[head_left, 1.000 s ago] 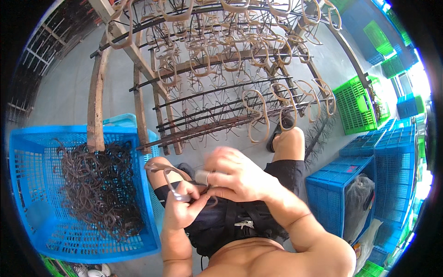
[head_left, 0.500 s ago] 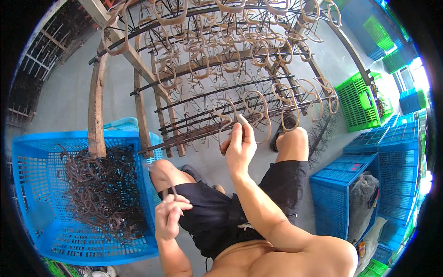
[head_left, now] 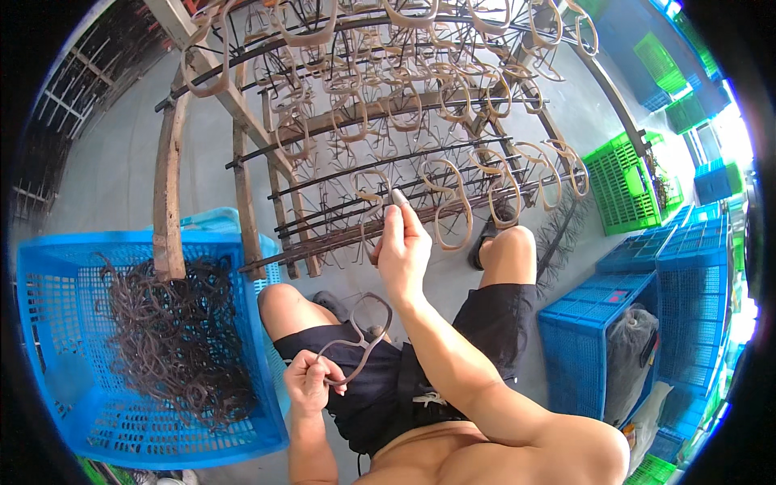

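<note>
My left hand (head_left: pixel 311 384) pinches a brownish-grey glasses frame (head_left: pixel 361 343) by one end, holding it above my lap. My right hand (head_left: pixel 404 255) reaches to the lowest front bar of a rack. Its fingers are closed on another glasses frame (head_left: pixel 364 196) at that bar; the fingers partly hide the grip. A grey cover sits on one fingertip. Right of that hand, a row of tan glasses frames (head_left: pixel 467 217) hangs from the same bar. To my left, a blue plastic basket (head_left: pixel 145 453) holds a tangled heap of dark glasses frames (head_left: pixel 182 339).
The rack's wooden posts (head_left: pixel 169 194) stand in front of me, and its dark bars (head_left: pixel 339 129) carry several rows of hung frames. Blue crates (head_left: pixel 574 347) are stacked at my right, one holding a grey bag (head_left: pixel 632 356). Beyond them stands a green crate (head_left: pixel 618 186).
The left hand has moved slightly right, bringing its glasses frame from a blur over my thigh to above my lap. My right hand has shifted left along the bar with its frame.
</note>
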Available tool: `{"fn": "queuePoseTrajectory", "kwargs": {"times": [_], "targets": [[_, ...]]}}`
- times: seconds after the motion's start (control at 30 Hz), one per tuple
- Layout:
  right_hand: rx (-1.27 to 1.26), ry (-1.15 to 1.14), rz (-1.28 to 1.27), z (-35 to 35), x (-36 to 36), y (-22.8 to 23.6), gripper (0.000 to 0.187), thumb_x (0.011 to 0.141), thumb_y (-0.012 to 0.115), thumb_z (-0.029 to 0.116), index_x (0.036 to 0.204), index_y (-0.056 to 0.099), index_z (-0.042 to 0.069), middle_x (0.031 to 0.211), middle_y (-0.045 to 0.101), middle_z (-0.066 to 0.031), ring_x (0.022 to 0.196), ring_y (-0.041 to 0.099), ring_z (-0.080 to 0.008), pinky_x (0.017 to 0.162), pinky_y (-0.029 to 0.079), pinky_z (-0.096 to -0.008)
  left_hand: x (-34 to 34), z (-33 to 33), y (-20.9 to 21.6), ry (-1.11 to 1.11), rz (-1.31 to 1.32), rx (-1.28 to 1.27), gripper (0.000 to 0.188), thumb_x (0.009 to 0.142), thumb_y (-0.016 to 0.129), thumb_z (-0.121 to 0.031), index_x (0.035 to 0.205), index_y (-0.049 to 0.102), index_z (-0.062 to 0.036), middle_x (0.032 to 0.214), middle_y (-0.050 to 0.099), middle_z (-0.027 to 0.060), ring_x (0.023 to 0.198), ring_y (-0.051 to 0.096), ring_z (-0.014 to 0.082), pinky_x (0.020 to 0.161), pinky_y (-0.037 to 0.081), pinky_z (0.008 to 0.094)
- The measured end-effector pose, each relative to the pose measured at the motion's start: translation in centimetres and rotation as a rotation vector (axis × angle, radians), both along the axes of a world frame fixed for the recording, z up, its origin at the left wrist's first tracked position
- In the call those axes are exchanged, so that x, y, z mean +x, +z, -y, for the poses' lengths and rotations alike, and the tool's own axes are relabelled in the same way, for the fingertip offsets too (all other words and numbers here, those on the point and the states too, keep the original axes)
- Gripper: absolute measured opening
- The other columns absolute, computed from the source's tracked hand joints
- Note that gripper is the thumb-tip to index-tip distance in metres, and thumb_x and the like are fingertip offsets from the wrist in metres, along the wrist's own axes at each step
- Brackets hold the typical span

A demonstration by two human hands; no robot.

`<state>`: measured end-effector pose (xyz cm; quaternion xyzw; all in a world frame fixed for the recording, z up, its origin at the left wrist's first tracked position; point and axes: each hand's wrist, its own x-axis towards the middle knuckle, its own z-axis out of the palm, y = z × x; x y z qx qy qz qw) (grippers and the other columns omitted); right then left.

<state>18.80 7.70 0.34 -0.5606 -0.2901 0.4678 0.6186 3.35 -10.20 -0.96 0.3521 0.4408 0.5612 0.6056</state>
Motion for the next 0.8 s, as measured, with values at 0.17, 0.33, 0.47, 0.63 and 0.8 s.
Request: {"fn": "queuePoseTrajectory", "kwargs": {"times": [0.17, 0.33, 0.47, 0.63, 0.8], "targets": [[0.027, 0.014, 0.396, 0.1, -0.6, -0.7, 0.031, 0.093, 0.050, 0.015, 0.120, 0.053, 0.001, 0.054, 0.045, -0.0005, 0.047, 0.034, -0.0076, 0.043, 0.034, -0.0230, 0.2, -0.5, 0.5, 0.084, 0.074, -0.111, 0.019, 0.095, 0.046, -0.020, 0.100, 0.050, -0.0019, 0.068, 0.061, 0.0142, 0.049, 0.058, 0.0190, 0.047, 0.050, 0.0284], [-0.027, 0.013, 0.399, 0.2, -0.2, -0.3, 0.033, 0.093, 0.049, 0.016, 0.123, 0.051, 0.002, 0.056, 0.044, -0.0025, 0.050, 0.036, -0.0081, 0.045, 0.036, -0.0255, 0.3, -0.9, 0.5, 0.183, 0.167, -0.022, 0.016, 0.096, 0.040, -0.015, 0.107, 0.043, -0.0031, 0.079, 0.062, 0.0162, 0.059, 0.062, 0.0216, 0.053, 0.053, 0.0316], [-0.030, 0.020, 0.310, 0.0, 0.6, -1.3, 0.032, 0.094, 0.048, 0.017, 0.123, 0.051, 0.002, 0.057, 0.043, 0.0015, 0.049, 0.035, -0.0053, 0.045, 0.035, -0.0227, 0.9, -1.5, 0.4, 0.208, 0.143, 0.034, 0.015, 0.096, 0.039, -0.014, 0.106, 0.042, -0.0030, 0.082, 0.062, 0.0168, 0.061, 0.062, 0.0221, 0.056, 0.054, 0.0326], [0.193, 0.159, 0.859, 3.3, 2.3, 0.6, 0.051, 0.085, 0.058, 0.013, 0.130, 0.037, 0.000, 0.099, 0.045, -0.0165, 0.090, 0.047, -0.0269, 0.079, 0.041, -0.0356, 2.8, -3.1, 1.3, 0.269, -0.109, 0.187, 0.018, 0.097, 0.037, -0.015, 0.106, 0.042, -0.0006, 0.076, 0.061, 0.0146, 0.057, 0.059, 0.0161, 0.051, 0.050, 0.0250], [0.464, 0.456, 0.821, 7.3, 2.8, 3.9, 0.054, 0.079, 0.065, 0.020, 0.124, 0.044, -0.003, 0.123, 0.032, -0.0226, 0.112, 0.036, -0.0386, 0.098, 0.030, -0.0440, 3.3, -3.9, 2.0, 0.259, -0.209, 0.168, 0.018, 0.093, 0.044, -0.011, 0.099, 0.053, 0.0023, 0.056, 0.053, 0.0037, 0.040, 0.043, 0.0076, 0.039, 0.033, 0.0185]]}}
